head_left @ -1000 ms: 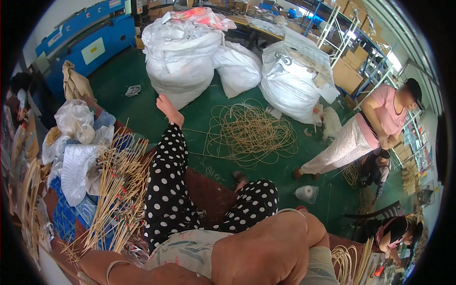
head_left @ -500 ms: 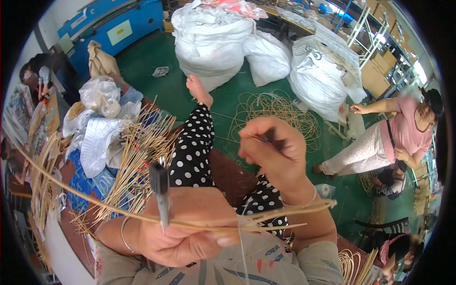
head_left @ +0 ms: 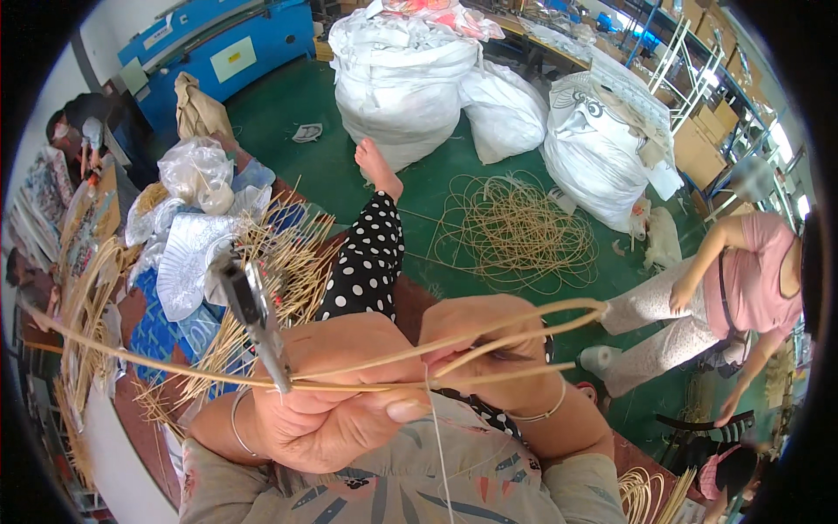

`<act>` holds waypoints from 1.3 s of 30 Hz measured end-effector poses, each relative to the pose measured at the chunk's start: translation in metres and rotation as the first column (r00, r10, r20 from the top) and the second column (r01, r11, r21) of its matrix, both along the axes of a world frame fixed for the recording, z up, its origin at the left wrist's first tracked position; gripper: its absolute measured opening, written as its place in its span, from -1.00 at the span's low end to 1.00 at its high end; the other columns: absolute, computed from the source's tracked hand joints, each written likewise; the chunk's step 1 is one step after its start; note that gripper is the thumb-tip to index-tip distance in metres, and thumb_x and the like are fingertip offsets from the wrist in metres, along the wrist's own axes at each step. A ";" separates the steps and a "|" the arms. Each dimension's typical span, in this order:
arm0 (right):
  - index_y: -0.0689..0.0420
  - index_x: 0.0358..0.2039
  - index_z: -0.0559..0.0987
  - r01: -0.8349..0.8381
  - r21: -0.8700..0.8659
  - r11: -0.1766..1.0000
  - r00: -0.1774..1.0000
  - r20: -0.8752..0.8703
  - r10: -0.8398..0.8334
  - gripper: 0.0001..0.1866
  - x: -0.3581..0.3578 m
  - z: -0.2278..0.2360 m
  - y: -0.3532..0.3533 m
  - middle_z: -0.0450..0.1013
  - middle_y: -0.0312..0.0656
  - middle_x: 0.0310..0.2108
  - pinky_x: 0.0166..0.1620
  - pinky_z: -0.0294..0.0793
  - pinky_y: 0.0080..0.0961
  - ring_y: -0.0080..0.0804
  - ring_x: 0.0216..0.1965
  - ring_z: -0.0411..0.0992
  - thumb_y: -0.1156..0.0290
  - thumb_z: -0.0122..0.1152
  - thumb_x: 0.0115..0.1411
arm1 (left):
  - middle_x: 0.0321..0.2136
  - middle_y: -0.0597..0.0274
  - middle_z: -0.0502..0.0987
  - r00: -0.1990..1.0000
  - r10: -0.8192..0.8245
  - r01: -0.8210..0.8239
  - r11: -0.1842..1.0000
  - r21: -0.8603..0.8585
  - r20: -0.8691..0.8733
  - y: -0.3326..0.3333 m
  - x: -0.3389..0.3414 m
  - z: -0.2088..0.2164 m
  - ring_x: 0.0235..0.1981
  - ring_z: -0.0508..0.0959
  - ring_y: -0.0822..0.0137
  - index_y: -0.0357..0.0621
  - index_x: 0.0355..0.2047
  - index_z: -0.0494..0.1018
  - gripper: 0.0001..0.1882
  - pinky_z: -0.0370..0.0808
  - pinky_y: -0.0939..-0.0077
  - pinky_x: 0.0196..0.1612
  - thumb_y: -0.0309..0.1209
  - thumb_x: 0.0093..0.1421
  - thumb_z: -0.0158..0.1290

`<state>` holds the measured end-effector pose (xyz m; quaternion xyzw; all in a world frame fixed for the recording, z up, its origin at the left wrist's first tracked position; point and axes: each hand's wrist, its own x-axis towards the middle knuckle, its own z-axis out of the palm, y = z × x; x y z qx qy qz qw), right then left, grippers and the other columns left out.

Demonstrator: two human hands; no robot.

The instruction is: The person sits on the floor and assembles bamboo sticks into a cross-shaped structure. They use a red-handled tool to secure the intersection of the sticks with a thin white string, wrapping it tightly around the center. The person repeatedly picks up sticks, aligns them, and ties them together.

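Note:
My left hand [head_left: 336,393] is closed around a bent length of rattan cane [head_left: 192,371], its thumb and fingers pinching overlapped strands in front of my chest. A slim metal tool [head_left: 253,301] with a dark upper end sticks up from the same hand; its kind is unclear. To the right the cane bends back in a narrow loop, and one cut end points right. A pale thread [head_left: 441,445] hangs from the strands between my hands. My right hand [head_left: 497,349] is closed beside the left, behind the loop. What its fingers hold is hidden.
Cut cane sticks [head_left: 288,253] lie left of my leg beside plastic bags [head_left: 194,170]. Ahead, a coil of cane [head_left: 515,231] rests on the green floor, before big white sacks [head_left: 397,87]. A person in pink [head_left: 759,262] stands right; a thread spool [head_left: 600,358] is nearby.
My right hand has come down from its raised position to beside my left hand. The metal tool leans further left. The person in pink has turned and bent, lowering an arm.

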<state>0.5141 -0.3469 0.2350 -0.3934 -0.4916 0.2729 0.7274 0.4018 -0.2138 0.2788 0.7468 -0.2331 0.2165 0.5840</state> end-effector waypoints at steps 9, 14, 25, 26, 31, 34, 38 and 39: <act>0.24 -0.45 0.43 0.124 -0.116 0.985 0.944 -0.292 -0.154 -0.90 -0.023 -0.014 -0.001 0.37 -0.33 -0.53 -0.52 0.22 -0.76 -0.71 -0.56 0.26 0.55 0.14 -0.01 | -0.54 0.15 0.42 0.996 0.076 -0.080 0.994 0.071 0.046 0.002 0.001 -0.003 -0.58 0.44 0.23 -0.33 -0.41 0.39 -0.89 0.35 0.47 -0.52 -0.52 0.08 -0.06; 0.25 -0.42 0.43 0.184 0.075 0.980 0.981 -0.076 -0.178 -0.92 -0.024 -0.018 0.004 0.39 -0.27 -0.52 -0.54 0.24 -0.72 -0.65 -0.56 0.30 0.58 0.09 0.02 | -0.53 0.14 0.43 0.974 0.168 -0.187 0.975 0.117 0.153 0.000 0.004 -0.008 -0.57 0.44 0.21 -0.30 -0.43 0.39 -0.91 0.36 0.48 -0.53 -0.53 0.07 -0.06; 0.25 -0.34 0.43 0.512 0.123 0.850 0.687 0.536 -0.491 -0.72 -0.029 0.020 -0.023 0.38 -0.15 -0.58 -0.54 0.38 -0.50 -0.31 -0.63 0.36 0.62 0.20 -0.15 | -0.61 0.25 0.40 0.913 0.300 -0.374 0.886 0.273 0.275 -0.006 0.013 -0.027 -0.68 0.40 0.29 -0.20 -0.51 0.38 -0.92 0.33 0.50 -0.69 -0.57 -0.08 0.01; 0.24 -0.34 0.43 0.559 0.080 0.825 0.660 0.560 -0.501 -0.72 -0.031 0.026 -0.024 0.38 -0.15 -0.58 -0.53 0.39 -0.49 -0.31 -0.62 0.37 0.59 0.21 -0.15 | -0.62 0.25 0.40 0.917 0.293 -0.368 0.885 0.286 0.271 -0.006 0.013 -0.026 -0.68 0.40 0.29 -0.20 -0.52 0.38 -0.93 0.33 0.50 -0.69 -0.57 -0.09 0.01; 0.18 -0.36 0.42 0.364 0.021 0.931 0.782 0.536 -0.317 -0.75 -0.027 0.030 -0.031 0.41 -0.16 -0.52 -0.49 0.35 -0.55 -0.41 -0.57 0.36 0.38 0.19 -0.06 | -0.64 0.25 0.39 0.912 0.328 -0.373 0.913 0.167 0.244 -0.002 0.007 -0.027 -0.69 0.39 0.30 -0.21 -0.55 0.37 -0.96 0.30 0.52 -0.68 -0.58 -0.07 -0.02; 0.18 -0.38 0.46 0.248 0.160 0.956 0.631 0.721 -0.284 -0.74 -0.010 0.006 -0.029 0.39 -0.21 -0.56 -0.56 0.35 -0.55 -0.32 -0.62 0.37 0.44 0.25 -0.14 | -0.67 0.23 0.39 0.961 0.265 -0.271 0.960 0.078 0.077 0.001 0.005 -0.022 -0.68 0.37 0.35 -0.23 -0.55 0.38 -0.90 0.27 0.53 -0.63 -0.46 0.02 -0.05; 0.22 -0.38 0.47 0.439 -0.117 0.891 0.861 0.338 -0.380 -0.77 -0.008 -0.030 -0.016 0.40 -0.24 -0.55 -0.53 0.32 -0.64 -0.49 -0.58 0.36 0.47 0.23 -0.10 | -0.58 0.21 0.39 0.988 0.128 -0.133 0.990 -0.047 -0.082 -0.002 0.002 -0.021 -0.62 0.38 0.41 -0.31 -0.50 0.37 -0.97 0.28 0.61 -0.59 -0.58 0.02 -0.04; 0.23 -0.38 0.47 0.324 -0.119 0.938 0.943 0.114 -0.312 -0.79 -0.007 -0.026 -0.012 0.40 -0.25 -0.54 -0.52 0.31 -0.66 -0.53 -0.56 0.35 0.48 0.22 -0.08 | -0.58 0.21 0.39 0.988 0.094 -0.106 0.991 -0.086 -0.124 -0.002 0.002 -0.022 -0.61 0.37 0.43 -0.31 -0.49 0.37 -0.97 0.28 0.62 -0.58 -0.58 0.02 -0.04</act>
